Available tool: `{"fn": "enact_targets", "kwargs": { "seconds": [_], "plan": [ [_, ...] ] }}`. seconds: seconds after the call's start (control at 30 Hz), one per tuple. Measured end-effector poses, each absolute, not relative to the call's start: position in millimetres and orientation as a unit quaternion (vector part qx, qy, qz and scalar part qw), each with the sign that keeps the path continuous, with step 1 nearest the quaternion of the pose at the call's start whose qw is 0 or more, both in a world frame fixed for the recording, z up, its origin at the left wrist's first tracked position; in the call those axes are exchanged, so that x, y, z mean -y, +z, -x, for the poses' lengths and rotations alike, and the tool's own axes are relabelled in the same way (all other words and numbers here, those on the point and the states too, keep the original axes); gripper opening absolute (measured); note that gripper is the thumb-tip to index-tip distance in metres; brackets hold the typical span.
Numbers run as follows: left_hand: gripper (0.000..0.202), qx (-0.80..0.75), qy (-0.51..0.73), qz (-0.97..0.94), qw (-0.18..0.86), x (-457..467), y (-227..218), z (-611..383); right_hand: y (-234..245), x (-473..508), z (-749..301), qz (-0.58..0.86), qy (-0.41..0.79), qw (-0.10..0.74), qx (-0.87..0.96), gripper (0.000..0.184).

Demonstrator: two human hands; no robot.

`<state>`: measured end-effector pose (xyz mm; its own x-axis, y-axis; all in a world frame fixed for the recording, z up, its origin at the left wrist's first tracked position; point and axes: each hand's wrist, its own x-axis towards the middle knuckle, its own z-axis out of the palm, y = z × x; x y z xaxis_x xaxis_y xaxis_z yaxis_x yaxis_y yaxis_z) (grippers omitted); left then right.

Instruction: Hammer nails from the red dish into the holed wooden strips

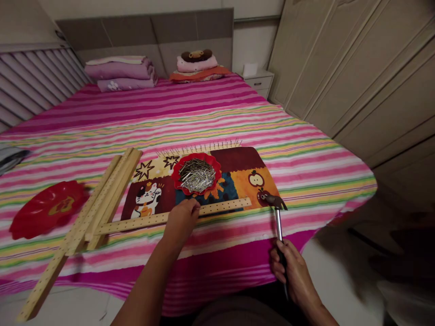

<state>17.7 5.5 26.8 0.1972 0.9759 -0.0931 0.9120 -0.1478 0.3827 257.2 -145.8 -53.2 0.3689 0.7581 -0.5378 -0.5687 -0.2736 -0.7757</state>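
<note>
In the head view, my left hand (183,217) lies over a pale wooden strip (224,207) with rows of small holes. Its fingers are curled closed; what is inside them, if anything, is hidden. My right hand (292,267) grips the dark handle of a claw hammer (278,219), whose head is raised near the strip's right end. A small nail appears to stand at that end. Just beyond my left hand, a red scalloped dish (176,174) holds a heap of nails (197,175). Dish and strip rest on a patterned mat (227,158).
Behind the mat lies another strip (204,148) with a row of upright nails. Several wooden strips (108,194) are stacked at left, beside a red plate (50,208). Everything lies on a striped bed (299,149). Folded bedding (122,72) sits by the headboard; a wardrobe (340,59) stands right.
</note>
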Motion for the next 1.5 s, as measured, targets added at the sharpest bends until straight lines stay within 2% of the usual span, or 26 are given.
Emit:
{"fn": "enact_targets", "kwargs": {
  "seconds": [0.13,0.23,0.53,0.67,0.87,1.5],
  "plan": [
    [0.021,-0.618,0.015,-0.776,0.127,-9,30,-25,-52,145,-257,0.571,0.554,0.601,0.080,0.037],
    [0.016,-0.593,0.054,-0.794,0.121,-11,32,-33,-52,145,-256,0.569,0.552,0.604,0.080,0.037],
    [0.006,-0.522,0.252,-0.675,0.458,-14,20,-95,-53,145,-257,0.561,0.559,0.606,0.073,0.036],
    [0.002,-0.516,0.310,-0.609,0.517,-15,5,-119,-53,146,-257,0.560,0.560,0.606,0.072,0.036],
    [0.004,-0.528,0.326,-0.608,0.495,-10,-8,-134,-51,146,-257,0.555,0.564,0.607,0.074,0.033],
    [0.014,-0.533,0.229,-0.775,0.250,0,-10,-141,-48,146,-252,0.575,0.537,0.610,0.095,0.033]
  ]
}}
